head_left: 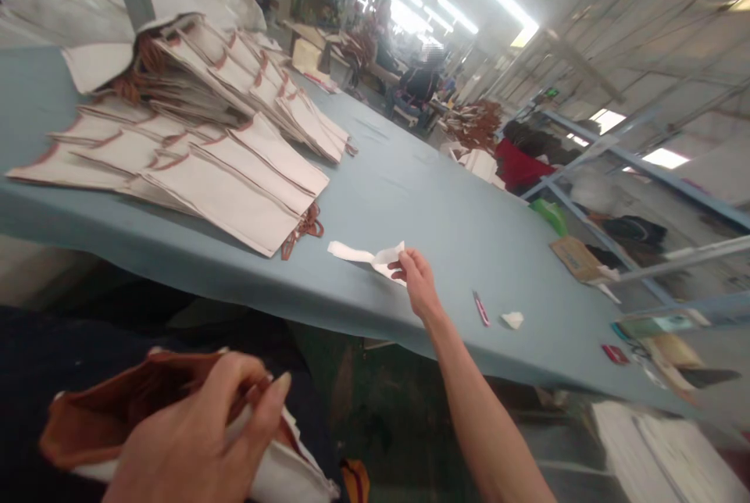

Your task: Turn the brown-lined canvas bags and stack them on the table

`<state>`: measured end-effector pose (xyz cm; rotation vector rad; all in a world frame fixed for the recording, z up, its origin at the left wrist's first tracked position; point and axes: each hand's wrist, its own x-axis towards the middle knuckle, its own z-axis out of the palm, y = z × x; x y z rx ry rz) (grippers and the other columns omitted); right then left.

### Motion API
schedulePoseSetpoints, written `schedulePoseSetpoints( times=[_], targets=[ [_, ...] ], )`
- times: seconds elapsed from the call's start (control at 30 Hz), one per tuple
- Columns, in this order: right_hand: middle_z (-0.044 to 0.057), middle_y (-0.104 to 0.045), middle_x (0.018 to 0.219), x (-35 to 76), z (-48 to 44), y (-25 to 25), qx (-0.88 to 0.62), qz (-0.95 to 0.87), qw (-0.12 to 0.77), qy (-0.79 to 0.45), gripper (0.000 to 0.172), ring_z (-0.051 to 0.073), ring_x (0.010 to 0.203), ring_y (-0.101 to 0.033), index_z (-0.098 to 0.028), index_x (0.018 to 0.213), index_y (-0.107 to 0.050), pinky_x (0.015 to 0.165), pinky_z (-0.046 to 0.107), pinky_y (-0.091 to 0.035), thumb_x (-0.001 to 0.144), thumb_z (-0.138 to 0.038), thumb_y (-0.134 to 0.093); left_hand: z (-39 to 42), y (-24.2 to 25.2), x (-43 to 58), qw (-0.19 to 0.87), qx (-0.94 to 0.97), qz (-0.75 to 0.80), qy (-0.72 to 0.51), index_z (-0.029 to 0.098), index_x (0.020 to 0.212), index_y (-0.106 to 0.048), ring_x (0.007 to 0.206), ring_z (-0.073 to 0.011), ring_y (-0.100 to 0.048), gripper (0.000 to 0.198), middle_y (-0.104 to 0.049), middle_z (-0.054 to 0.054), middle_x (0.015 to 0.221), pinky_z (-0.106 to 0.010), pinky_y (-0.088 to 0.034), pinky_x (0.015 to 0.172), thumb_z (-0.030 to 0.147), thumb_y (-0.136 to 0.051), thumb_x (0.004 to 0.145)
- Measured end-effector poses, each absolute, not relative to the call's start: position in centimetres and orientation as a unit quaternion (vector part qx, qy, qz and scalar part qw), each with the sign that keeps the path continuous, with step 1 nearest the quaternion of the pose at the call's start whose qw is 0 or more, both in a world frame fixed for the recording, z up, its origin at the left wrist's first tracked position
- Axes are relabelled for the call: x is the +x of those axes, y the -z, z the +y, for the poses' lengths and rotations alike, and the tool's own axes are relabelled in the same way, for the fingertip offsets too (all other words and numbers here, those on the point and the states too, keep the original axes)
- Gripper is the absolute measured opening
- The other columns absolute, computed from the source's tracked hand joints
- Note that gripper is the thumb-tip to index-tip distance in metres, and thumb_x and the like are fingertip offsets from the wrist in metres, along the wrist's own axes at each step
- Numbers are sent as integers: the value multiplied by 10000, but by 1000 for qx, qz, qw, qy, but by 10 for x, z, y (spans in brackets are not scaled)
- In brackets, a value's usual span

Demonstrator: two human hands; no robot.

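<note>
My right hand (417, 278) reaches out over the blue-grey table (445, 214) and pinches a crumpled white strip of paper (366, 256) that lies on the table near its front edge. My left hand (199, 433) is low in front of me, fingers closed on a cream fabric bag with a brown lining and handles (105, 417) held in my lap. A small pink-red pen-like object (481, 308) and a little white scrap (512, 320) lie on the table just right of my right hand.
Fanned stacks of flat cream bags with reddish trim (193, 128) cover the table's left part. A person (419, 85) sits at the far end. Blue metal shelving (621, 167) with boxes and clutter stands to the right.
</note>
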<state>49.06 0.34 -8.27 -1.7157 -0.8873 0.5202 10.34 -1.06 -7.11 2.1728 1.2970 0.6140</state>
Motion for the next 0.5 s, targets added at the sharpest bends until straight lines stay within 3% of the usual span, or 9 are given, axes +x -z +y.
schedulePoseSetpoints(
  times=[0.07,0.1,0.17,0.2,0.33,0.5],
  targets=[
    [61,-788,924,484,-3,81,-707,-373,553,-235,529,216,831,-731,-236,941,-675,693,313,-576,906,-763,-692,9,48,144,235,848,455,-138,267,1142,-744,756,-315,-868,304,-844,-26,784,-333,-590,629,430,-488,1119],
    [63,-793,934,481,-5,80,-701,-374,557,-243,513,217,837,-735,-236,938,-675,693,313,-577,911,-748,-700,19,36,166,228,869,430,-86,244,1319,-729,867,-331,-893,343,-883,-46,881,-349,-620,695,380,-473,1136],
    [62,-796,934,476,-7,80,-690,-377,560,-259,489,218,840,-741,-237,923,-674,687,312,-577,915,-724,-719,37,18,208,192,900,391,20,173,1680,-529,1017,-355,-899,529,-907,-112,998,-397,-660,827,270,-409,1174],
    [58,-793,921,473,-7,82,-687,-378,561,-266,482,217,832,-740,-237,916,-675,683,311,-577,916,-716,-726,44,13,226,183,907,377,36,147,1744,-462,1039,-369,-897,582,-907,-147,1029,-415,-668,859,237,-426,1170],
    [35,-783,851,463,-4,92,-676,-377,559,-299,471,204,778,-718,-236,895,-685,660,300,-567,909,-700,-760,60,24,274,167,919,349,68,89,1783,-410,1138,-388,-878,666,-890,-227,1168,-444,-682,953,131,-483,1123],
    [5,-785,806,458,0,108,-658,-355,575,-332,458,170,697,-671,-236,880,-677,640,279,-565,905,-677,-798,68,43,293,157,918,353,92,24,1733,-462,1192,-438,-854,643,-863,-291,1211,-531,-687,998,123,-461,1098]
  ],
)
